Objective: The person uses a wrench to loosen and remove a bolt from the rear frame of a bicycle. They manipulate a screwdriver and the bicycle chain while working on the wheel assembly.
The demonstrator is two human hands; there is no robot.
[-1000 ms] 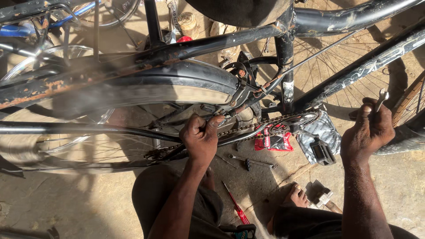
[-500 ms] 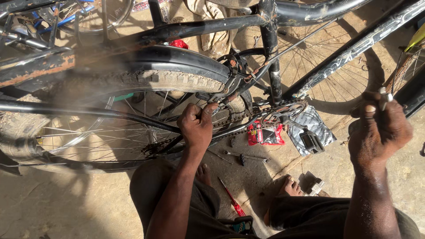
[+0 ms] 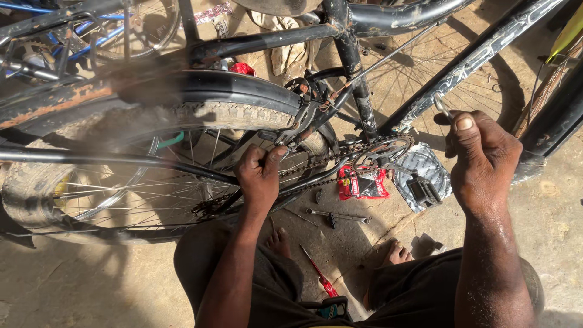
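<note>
We are crouching beside the bicycle, and our left hand point(image 3: 260, 176) is closing around the chain point(image 3: 316, 163) just behind the rear tyre point(image 3: 200, 118) — fingers curled tight on it. The chain is running rightward and slightly upward from that hand toward the chainring point(image 3: 384, 149), so its long axis is lying across us. Our right hand point(image 3: 483, 159) is sitting well apart to the right, fisted around a thin metal tool point(image 3: 442, 106) whose tip is poking up past the thumb. The left hand is the nearer one — already touching the chain.
</note>
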